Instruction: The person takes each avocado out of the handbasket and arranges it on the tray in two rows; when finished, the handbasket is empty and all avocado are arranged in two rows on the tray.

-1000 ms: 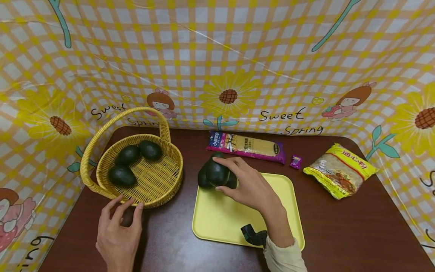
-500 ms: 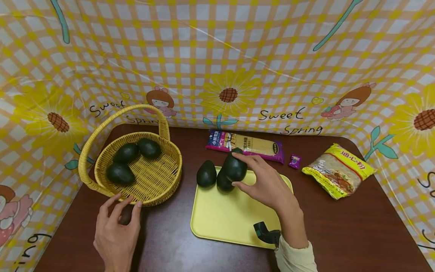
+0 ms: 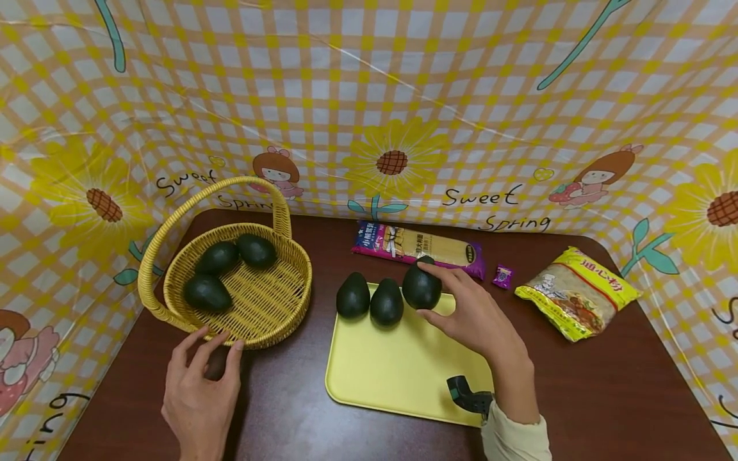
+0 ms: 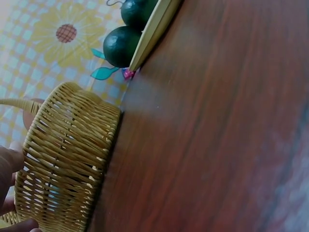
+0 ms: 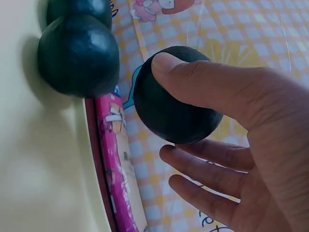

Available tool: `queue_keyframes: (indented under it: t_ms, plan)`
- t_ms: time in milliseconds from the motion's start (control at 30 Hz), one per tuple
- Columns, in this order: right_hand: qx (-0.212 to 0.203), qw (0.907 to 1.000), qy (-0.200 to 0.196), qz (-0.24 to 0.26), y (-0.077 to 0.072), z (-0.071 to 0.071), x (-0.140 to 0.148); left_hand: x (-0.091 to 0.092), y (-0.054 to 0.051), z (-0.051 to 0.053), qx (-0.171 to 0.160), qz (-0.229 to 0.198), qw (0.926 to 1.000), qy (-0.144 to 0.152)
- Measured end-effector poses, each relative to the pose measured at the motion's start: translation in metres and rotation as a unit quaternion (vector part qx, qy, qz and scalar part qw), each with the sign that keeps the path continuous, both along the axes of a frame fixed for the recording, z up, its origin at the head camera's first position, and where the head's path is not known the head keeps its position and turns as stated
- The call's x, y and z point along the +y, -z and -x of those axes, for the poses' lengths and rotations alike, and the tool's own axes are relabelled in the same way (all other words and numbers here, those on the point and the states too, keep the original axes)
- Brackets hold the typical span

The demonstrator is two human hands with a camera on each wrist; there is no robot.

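Observation:
My right hand (image 3: 478, 312) pinches a dark green avocado (image 3: 422, 286) between thumb and fingers, over the back of a yellow tray (image 3: 398, 384). In the right wrist view the thumb lies across that avocado (image 5: 176, 106), with some fingers spread below it. Two more avocados stand side by side on the tray, a left avocado (image 3: 353, 296) and a middle avocado (image 3: 387, 303). My left hand (image 3: 202, 390) touches the near rim of a yellow wicker basket (image 3: 296, 307) with relaxed fingertips. Inside the basket lie three avocados (image 3: 207, 293), grouped at its left and back.
Behind the tray lies a purple noodle packet (image 3: 418, 246). A small purple sachet (image 3: 503, 276) and a yellow pasta bag (image 3: 578, 292) lie to the right. The basket's tall handle (image 3: 173, 224) arches up at the left. A checked cloth (image 3: 323, 96) encloses the table's back and sides.
My right hand has moved right with its avocado, from above the other two to their right. Both tray avocados now show fully. My left hand stays at the basket rim.

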State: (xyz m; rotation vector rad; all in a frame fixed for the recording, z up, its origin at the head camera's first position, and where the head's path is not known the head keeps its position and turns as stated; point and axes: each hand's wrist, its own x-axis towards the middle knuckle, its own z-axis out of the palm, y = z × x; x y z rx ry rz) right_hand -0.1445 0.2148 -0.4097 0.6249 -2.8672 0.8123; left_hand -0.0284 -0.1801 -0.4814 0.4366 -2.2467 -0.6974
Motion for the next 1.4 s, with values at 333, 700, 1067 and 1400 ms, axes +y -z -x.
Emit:
queue_keyframes:
  t_ms: [333,700,1067,1400]
  plan:
    - [-0.041,0.9991,-0.002,-0.013,0.010,0.000,0.009,0.000,0.000,-0.001,-0.003,0.004,1.0000,-0.004]
    - [-0.059,0.9978,-0.024,-0.019,0.021,0.006,0.007,0.000,-0.003,-0.002,-0.004,0.003,1.0000,0.001]
    - [-0.100,0.9942,-0.029,-0.025,0.028,0.006,0.010,0.001,-0.002,-0.002,-0.007,0.003,1.0000,0.001]
    - [-0.111,0.9927,-0.031,-0.036,0.029,0.006,0.010,0.002,-0.002,-0.002,-0.011,0.000,0.9999,-0.002]
